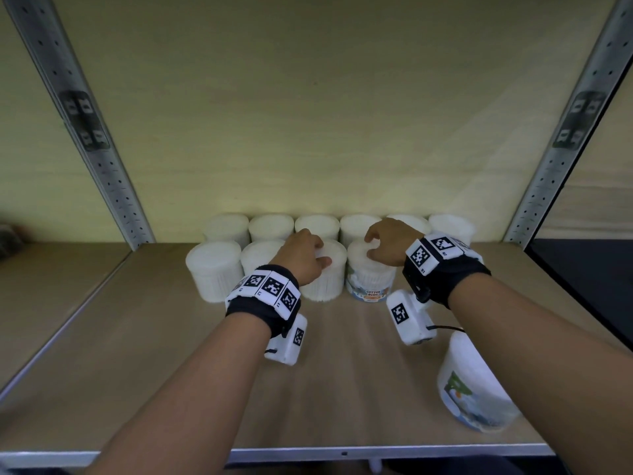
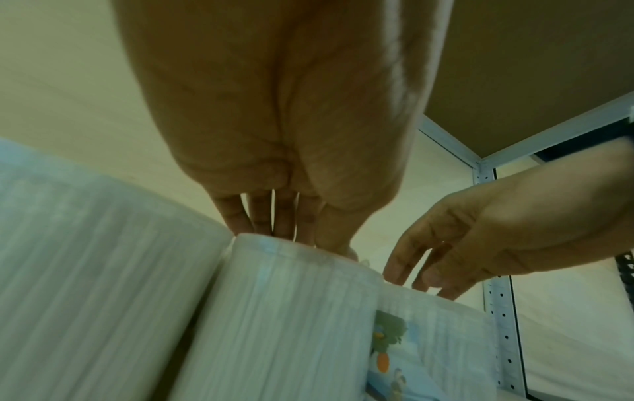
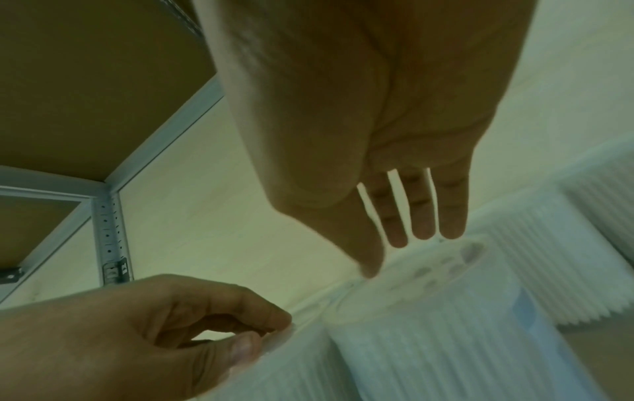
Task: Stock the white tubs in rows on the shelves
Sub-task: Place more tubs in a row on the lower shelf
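Two rows of white tubs stand at the back of the wooden shelf point(image 1: 154, 354). My left hand point(image 1: 317, 250) grips the top of the third front-row tub point(image 1: 325, 286), its thumb and curled fingers pinching the lid's rim point(image 3: 261, 331). Next to it on the right stands a tub with a "Cotton Buds" label point(image 1: 371, 282). My right hand point(image 1: 371, 246) hovers over that tub's lid with straight fingers point(image 3: 422, 217), the tips just touching the top. A further labelled tub point(image 1: 472, 382) stands alone near the front right edge, blurred.
The back row point(image 1: 272, 226) holds several tubs against the pale rear wall. Two more tubs point(image 1: 214, 269) fill the front row's left end. Perforated metal uprights point(image 1: 85, 132) point(image 1: 565, 132) frame the bay. Bare shelf board lies in front of the rows and to their left.
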